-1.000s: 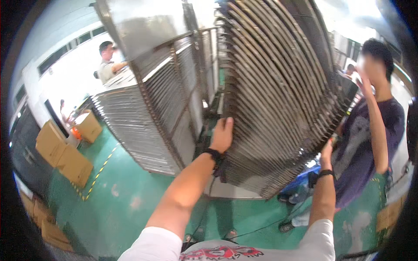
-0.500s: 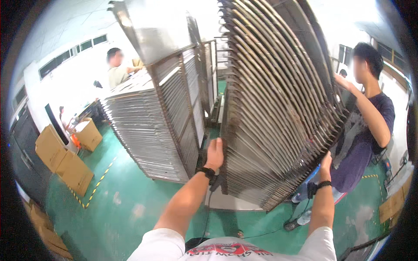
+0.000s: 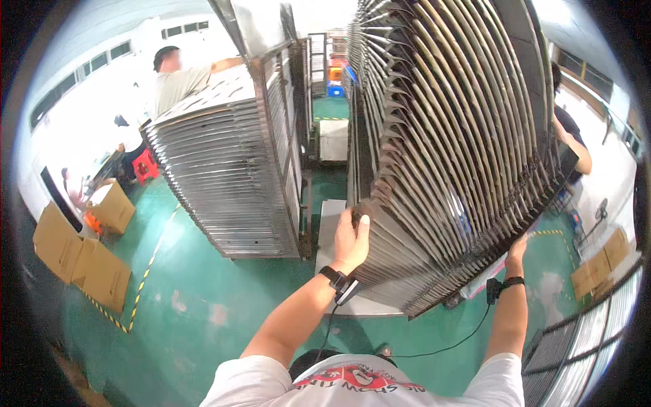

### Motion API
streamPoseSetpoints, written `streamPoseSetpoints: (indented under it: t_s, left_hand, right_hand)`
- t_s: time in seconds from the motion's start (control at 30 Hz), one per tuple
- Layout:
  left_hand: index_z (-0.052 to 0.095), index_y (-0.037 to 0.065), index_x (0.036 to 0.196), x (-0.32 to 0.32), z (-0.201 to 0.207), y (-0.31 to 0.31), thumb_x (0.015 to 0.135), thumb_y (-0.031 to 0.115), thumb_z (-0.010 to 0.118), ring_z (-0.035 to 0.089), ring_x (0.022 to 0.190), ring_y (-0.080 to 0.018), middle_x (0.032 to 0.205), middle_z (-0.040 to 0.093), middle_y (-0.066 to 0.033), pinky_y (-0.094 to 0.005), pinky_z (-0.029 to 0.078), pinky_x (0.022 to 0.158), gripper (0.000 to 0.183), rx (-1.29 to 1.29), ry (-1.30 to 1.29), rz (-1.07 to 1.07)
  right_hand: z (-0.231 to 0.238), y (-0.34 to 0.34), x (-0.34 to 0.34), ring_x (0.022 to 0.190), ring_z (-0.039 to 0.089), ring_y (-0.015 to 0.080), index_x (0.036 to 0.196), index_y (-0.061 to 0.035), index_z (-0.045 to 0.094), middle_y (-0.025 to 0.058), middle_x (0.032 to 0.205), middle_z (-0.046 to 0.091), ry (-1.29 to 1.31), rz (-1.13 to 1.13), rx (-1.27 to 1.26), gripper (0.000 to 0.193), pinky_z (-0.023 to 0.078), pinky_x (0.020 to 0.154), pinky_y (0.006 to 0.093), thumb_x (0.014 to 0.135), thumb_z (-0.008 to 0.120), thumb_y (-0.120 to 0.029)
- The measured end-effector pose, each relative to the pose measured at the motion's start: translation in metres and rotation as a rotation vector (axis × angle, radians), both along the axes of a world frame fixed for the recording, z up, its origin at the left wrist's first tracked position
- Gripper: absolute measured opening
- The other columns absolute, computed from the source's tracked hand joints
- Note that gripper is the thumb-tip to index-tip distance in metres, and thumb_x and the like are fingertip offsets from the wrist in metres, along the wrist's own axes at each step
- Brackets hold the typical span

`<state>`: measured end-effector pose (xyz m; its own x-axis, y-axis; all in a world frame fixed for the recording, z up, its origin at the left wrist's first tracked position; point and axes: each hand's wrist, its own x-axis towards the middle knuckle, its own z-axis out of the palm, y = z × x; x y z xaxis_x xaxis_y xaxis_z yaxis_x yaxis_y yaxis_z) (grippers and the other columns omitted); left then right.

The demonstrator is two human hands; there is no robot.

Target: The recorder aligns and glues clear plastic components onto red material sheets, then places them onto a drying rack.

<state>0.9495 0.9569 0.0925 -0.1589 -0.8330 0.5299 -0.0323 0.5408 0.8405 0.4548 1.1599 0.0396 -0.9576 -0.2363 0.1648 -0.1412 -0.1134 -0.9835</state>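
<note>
A tall metal drying rack (image 3: pixel 451 169) with many thin, closely set shelves stands right in front of me. My left hand (image 3: pixel 352 241) is closed round its near left corner, the thumb lying on the outside. At the lower right edge of the same rack, my right hand (image 3: pixel 517 251) grips the side, its fingertips partly hidden behind the frame. Both wrists wear black bands, and cables hang from them. A co-worker's arm (image 3: pixel 575 150) reaches to the far right side of the rack; the rack covers most of that person.
Left of me stands a second rack (image 3: pixel 213 183) filled with sheets, a person (image 3: pixel 180 81) leaning over it. A pale flat board (image 3: pixel 369 302) lies beneath my rack. Cardboard boxes (image 3: pixel 102 278) stand far left, more boxes (image 3: pixel 600 261) on the right. Another rack (image 3: pixel 590 346) is at lower right.
The rack before me has turned and shifted, showing more of its left side. My hands stay on it. The co-worker at right has become mostly hidden behind it.
</note>
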Motion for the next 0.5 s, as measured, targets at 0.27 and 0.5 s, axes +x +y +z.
streamPoseSetpoints:
  t_s: [0.27,0.5]
  left_hand:
    - [0.045,-0.002,0.117,0.062,0.005,0.054,0.093,0.041,0.046,0.053,0.100,-0.0366,0.105,0.055,-0.0220,-0.0419,0.040,0.088,0.049,-0.017,-0.052,0.022]
    - [0.045,-0.003,0.120,0.106,0.020,0.085,0.094,0.036,0.048,0.054,0.102,-0.0372,0.109,0.055,-0.0226,-0.0411,0.041,0.090,0.047,-0.014,-0.046,0.033]
  right_hand:
    - [0.021,0.074,0.121,0.121,0.045,0.0275,0.135,-0.0002,0.039,0.0137,0.134,0.047,0.081,-0.120,0.223,0.055,0.034,0.100,0.0377,0.097,0.026,-0.038]
    - [0.025,0.131,0.167,0.110,0.051,0.0286,0.125,0.0017,0.049,0.0153,0.122,0.055,0.073,-0.229,0.282,0.058,0.038,0.093,0.0369,0.095,0.033,-0.044]
